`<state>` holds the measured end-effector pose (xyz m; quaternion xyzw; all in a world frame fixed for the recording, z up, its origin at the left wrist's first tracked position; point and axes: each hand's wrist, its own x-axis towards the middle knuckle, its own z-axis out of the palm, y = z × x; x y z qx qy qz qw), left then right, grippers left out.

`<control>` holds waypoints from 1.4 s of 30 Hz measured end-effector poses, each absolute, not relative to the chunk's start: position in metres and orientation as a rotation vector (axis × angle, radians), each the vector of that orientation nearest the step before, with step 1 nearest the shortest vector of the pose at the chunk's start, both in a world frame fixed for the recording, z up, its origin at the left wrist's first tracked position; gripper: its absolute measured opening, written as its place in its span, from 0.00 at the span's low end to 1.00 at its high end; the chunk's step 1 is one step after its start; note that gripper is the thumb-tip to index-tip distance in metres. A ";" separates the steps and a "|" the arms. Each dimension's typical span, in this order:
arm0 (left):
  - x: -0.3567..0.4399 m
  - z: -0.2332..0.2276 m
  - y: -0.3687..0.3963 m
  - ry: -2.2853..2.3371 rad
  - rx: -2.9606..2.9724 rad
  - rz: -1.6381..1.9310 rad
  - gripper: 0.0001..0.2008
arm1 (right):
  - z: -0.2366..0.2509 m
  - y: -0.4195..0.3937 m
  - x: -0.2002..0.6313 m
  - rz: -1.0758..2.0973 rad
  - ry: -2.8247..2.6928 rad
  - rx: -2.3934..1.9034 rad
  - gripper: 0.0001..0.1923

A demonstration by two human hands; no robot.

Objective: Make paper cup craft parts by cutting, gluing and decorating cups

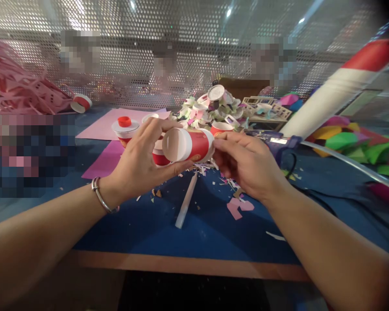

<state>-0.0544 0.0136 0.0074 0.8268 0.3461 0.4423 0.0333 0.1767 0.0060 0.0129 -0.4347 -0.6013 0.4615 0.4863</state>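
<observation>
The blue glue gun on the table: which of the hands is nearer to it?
Right. The right hand sits just beside the glue gun, pinching the red paper cup; the left hand holds the cup's far side.

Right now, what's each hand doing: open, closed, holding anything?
Left hand: closed around the red-and-white paper cup, held sideways.
Right hand: fingertips pinching the same cup's rim end.

A cup [188, 145] is lying sideways between the left hand [142, 162] and right hand [246, 166], above the table [194, 233]. A glue stick [186, 202] is lying on the table just below it. A glue gun [280, 144] is sitting right of the right hand. 2 more cups [125, 129] are standing farther left, on paper [106, 125].
</observation>
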 end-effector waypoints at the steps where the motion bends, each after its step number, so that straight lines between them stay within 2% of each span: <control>1: -0.054 0.008 0.012 1.032 2.532 1.393 0.28 | 0.013 0.006 0.177 1.126 -1.496 -1.064 0.12; 6: -0.051 0.011 0.008 0.974 2.436 1.595 0.25 | 0.015 0.004 0.177 1.008 -1.756 -1.188 0.17; 9: -0.053 0.010 0.011 0.952 2.346 1.786 0.23 | 0.016 0.004 0.179 0.890 -1.974 -1.301 0.15; 15: -0.056 0.012 0.008 0.936 2.478 1.464 0.24 | 0.025 0.011 0.200 0.487 -2.208 -1.440 0.13; 18: -0.056 0.014 0.004 0.901 2.437 1.531 0.25 | 0.026 0.010 0.204 0.541 -2.177 -1.453 0.14; 23: -0.058 0.017 0.001 0.916 2.364 1.712 0.20 | 0.013 -0.006 0.179 0.710 -2.397 -1.266 0.07; 26: -0.060 0.017 0.000 0.928 2.369 1.624 0.23 | 0.005 -0.015 0.165 0.757 -2.582 -1.186 0.07; 32: -0.061 0.017 0.001 0.970 2.375 1.467 0.26 | 0.004 -0.014 0.168 0.495 -2.651 -1.284 0.03; 37: -0.059 0.017 0.005 0.867 2.481 1.452 0.25 | 0.015 -0.011 0.189 0.248 -2.615 -1.445 0.10; 42: -0.057 0.018 0.003 0.870 2.412 1.052 0.23 | 0.025 -0.029 0.233 0.194 -2.511 -1.588 0.11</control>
